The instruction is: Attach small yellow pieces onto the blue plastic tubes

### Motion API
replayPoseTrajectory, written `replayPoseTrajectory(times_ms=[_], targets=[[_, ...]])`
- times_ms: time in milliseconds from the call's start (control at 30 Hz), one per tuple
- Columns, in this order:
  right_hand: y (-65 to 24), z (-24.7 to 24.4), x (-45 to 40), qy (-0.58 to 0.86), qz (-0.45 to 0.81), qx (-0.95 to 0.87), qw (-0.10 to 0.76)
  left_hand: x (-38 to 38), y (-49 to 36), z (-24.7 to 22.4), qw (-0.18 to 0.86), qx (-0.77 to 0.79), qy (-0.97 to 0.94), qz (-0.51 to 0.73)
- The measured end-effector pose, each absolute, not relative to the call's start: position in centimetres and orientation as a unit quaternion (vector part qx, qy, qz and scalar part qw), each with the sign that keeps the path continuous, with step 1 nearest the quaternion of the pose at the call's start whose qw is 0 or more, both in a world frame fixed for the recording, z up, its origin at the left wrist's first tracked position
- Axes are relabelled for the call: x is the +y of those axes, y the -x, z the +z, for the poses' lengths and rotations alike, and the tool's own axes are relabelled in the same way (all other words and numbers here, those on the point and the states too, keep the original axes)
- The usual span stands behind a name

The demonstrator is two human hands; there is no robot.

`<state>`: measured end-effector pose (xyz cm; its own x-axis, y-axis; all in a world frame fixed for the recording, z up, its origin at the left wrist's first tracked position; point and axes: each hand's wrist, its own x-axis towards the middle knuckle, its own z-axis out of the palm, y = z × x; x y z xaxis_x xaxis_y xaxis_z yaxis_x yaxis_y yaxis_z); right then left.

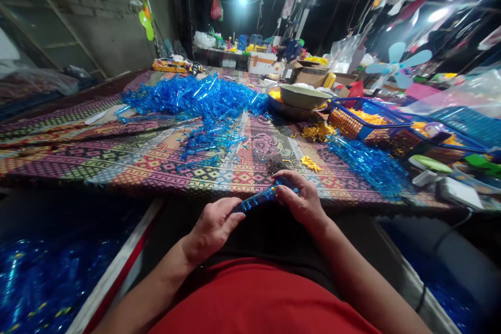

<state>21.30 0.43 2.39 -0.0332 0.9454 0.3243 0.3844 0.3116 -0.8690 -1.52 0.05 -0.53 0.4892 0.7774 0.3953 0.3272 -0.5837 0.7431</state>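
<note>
A long, translucent blue plastic piece (pixel 257 200) with a small yellow part near its far end is held between my two hands, just in front of the table edge. My left hand (pixel 219 220) is closed around its near end. At the far end my right hand (pixel 299 198) pinches it by the small yellow part, thumb on top. Its exact kind is not clear. Just beyond my right hand lie a small heap of dark bits (pixel 274 167) and a small pile of yellow plastic parts (pixel 310 163) on the patterned cloth (pixel 164 164).
A large heap of blue plastic pieces (pixel 188 95) spreads across the table. More blue pieces (pixel 370 167) lie right, by blue baskets (pixel 352 126) of yellow parts. Metal bowls (pixel 303 96) and a light blue fan (pixel 399 66) stand behind. Blue pieces fill a bin (pixel 50 282) lower left.
</note>
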Motion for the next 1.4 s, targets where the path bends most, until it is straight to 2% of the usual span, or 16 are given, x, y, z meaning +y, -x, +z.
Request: replayPoseTrajectory(times_ms=[167,433,600,767,867,1033,1100,1200,1400], targets=[[-21.2,1.3,0.4,0.471,0.390,-0.618,0.494,0.2,1.9,-0.3,0.282,0.363,-0.807,0.372],[-21.6,2.5,0.0,0.420,0.407,-0.646,0.489,0.9,2.4,0.2,0.251,0.358,-0.796,0.418],[-21.1,2.9,-0.4,0.420,0.409,-0.628,0.512,0.2,2.3,0.7,0.326,0.372,-0.753,0.434],[-18.7,0.9,-0.8,0.379,0.508,-0.551,0.543,-0.7,0.1,1.3,0.510,0.387,-0.521,0.565],[-17.6,0.2,-1.1,0.380,0.485,-0.588,0.525,-0.7,-1.2,1.6,0.551,0.354,-0.447,0.610],[-17.9,2.1,-0.7,0.385,0.179,-0.761,0.490,-0.7,-1.7,1.6,0.528,0.375,-0.486,0.587],[-17.9,2.8,-0.5,0.349,0.112,-0.804,0.468,-0.9,-1.7,1.6,0.529,0.370,-0.500,0.577],[-17.4,2.7,-0.4,0.317,0.078,-0.821,0.469,-1.2,-1.6,1.6,0.488,0.374,-0.554,0.561],[-17.7,2.4,-0.5,0.302,0.106,-0.827,0.461,-0.9,-0.6,2.0,0.258,0.372,-0.761,0.465]])
